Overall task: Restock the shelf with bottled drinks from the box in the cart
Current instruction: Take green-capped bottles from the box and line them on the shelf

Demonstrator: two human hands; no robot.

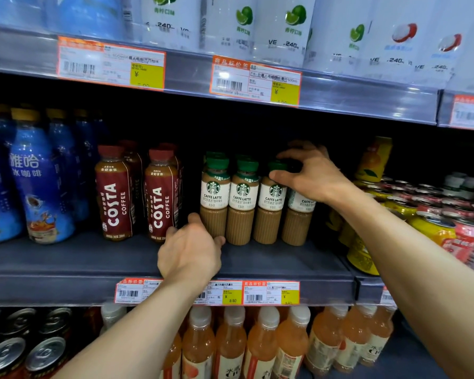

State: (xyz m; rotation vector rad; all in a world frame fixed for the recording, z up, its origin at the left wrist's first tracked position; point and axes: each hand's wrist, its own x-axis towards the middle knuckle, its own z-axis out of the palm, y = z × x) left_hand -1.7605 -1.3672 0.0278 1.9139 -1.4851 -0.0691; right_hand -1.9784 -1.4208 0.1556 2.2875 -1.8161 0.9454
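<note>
- Head view: a shelf [66, 265] carries four lattes in its front row, green-capped and upright, side by side and touching, with more green caps behind them.
- The left hand [190, 250] is at the base of the left latte [214, 195]. Its fingers are on the bottle's left side, next to the Costa bottles [115, 198], and its thumb is on the right, so the hand curls round the base.
- The right hand [312, 173] reaches in from the right at cap height. Thumb and forefinger pinch the cap of the third latte [272, 203].
- The fourth latte [298, 222] stands under the same hand, with its cap hidden by the palm; I cannot tell whether it is held too.
- Blue bottles [39, 181] stand left of the Costa bottles, and cans [433, 228] crowd the shelf to the right.
- Price tags [271, 292] line the shelf edge.
- Orange drinks [230, 343] fill the level below, and lime bottles [279, 31] the level above.
</note>
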